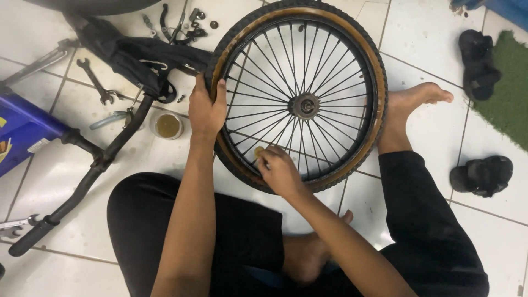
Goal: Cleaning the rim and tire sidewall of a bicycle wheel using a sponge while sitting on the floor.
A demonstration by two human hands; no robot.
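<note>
Black trouser legs (236, 236) fill the near floor, crossed, with one bare foot (410, 107) stretched out to touch the right side of the bicycle wheel (300, 96). That wheel lies flat on the white tiled floor (434, 132), in the middle toward the far edge of view, black tyre outside and a brown band just inside it, spokes running to a hub (305, 105) at the centre.

On the wheel's left side the left hand (206, 110) has its fingers curled shut over tyre and rim, thumb on top. At the near side the right hand (280, 171) is bunched, fingertips pinched close around something small and brownish by the rim; what it is I cannot tell. Judging by this, a firm left-hand hold keeps the wheel from turning while the right works between spokes, which crowd the fingers.

To the left lie a black handlebar (82, 181), a dark bag (132, 55), a spanner (94, 81), a small round tin (167, 125) and loose bolts (198, 22). Two black sandals (481, 176) sit at the right beside a green mat (509, 88).
</note>
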